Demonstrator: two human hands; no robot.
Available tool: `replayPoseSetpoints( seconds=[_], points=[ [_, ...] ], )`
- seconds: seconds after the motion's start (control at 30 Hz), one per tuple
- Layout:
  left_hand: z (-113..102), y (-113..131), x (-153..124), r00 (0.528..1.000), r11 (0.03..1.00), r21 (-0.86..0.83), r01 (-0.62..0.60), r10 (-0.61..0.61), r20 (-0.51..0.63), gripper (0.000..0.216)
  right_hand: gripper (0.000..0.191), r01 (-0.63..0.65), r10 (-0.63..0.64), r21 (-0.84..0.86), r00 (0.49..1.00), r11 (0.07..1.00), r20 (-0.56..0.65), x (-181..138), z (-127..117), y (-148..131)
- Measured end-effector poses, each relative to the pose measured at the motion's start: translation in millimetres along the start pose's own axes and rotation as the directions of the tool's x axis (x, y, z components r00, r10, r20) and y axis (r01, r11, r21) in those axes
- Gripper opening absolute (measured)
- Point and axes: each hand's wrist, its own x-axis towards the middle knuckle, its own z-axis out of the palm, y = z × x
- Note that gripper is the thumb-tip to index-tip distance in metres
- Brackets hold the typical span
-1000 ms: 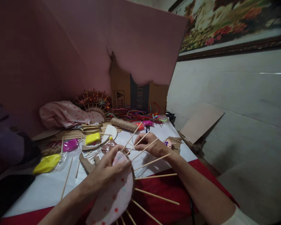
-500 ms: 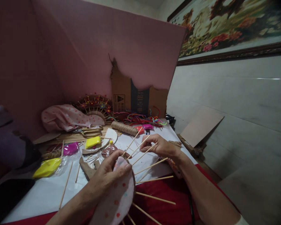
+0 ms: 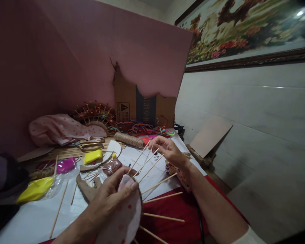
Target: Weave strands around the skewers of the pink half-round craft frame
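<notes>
My left hand [image 3: 114, 193] grips a rounded piece covered in white cloth with red dots [image 3: 127, 217], thumb on its face and fingers behind. Thin wooden sticks [image 3: 162, 196] fan out from its edge toward the right. Beside the tip of the uppermost stick [image 3: 138, 157], my right hand [image 3: 165, 149] has its thumb and forefinger pinched together. Whether they hold that stick or something thin is too small to tell. A bag of brown clay [image 3: 112, 166] and a curved cardboard scrap [image 3: 87, 189] lie past my left hand.
Behind are a roll of twine [image 3: 129, 139], gold-handled scissors [image 3: 90, 145], yellow clay packs [image 3: 93, 157], a magenta pack [image 3: 66, 165], dotted cloth [image 3: 58, 128] and coloured pipe cleaners [image 3: 144, 128]. A torn cardboard piece [image 3: 124, 91] stands against the pink panel [image 3: 132, 40]. Loose sticks [image 3: 59, 208] lie at left.
My right hand has moved up from the second stick to the tip of the uppermost one. My left hand keeps its hold on the cloth-covered piece. The whole view has shifted slightly.
</notes>
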Motion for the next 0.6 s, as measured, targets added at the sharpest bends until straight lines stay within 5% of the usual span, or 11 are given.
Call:
replayPoseSetpoints(
  seconds=[0.13,0.37,0.6],
  points=[
    [3,-3,0,0.997,0.998,-0.055,0.035,-0.039,-0.061,0.026,0.027,-0.032,0.034,0.112,0.999,0.993,-0.014,0,-1,-1],
    [0,-15,9,0.986,1.000,0.011,-0.006,0.008,-0.165,0.030,0.026,0.020,-0.013,0.070,0.994,0.997,-0.105,-1,-1,-4],
    [-8,-16,11,0.979,0.993,-0.003,0.115,-0.114,-0.168,0.035,0.024,0.040,-0.039,0.036,0.999,0.999,-0.024,-5,1,-12]
  ],
)
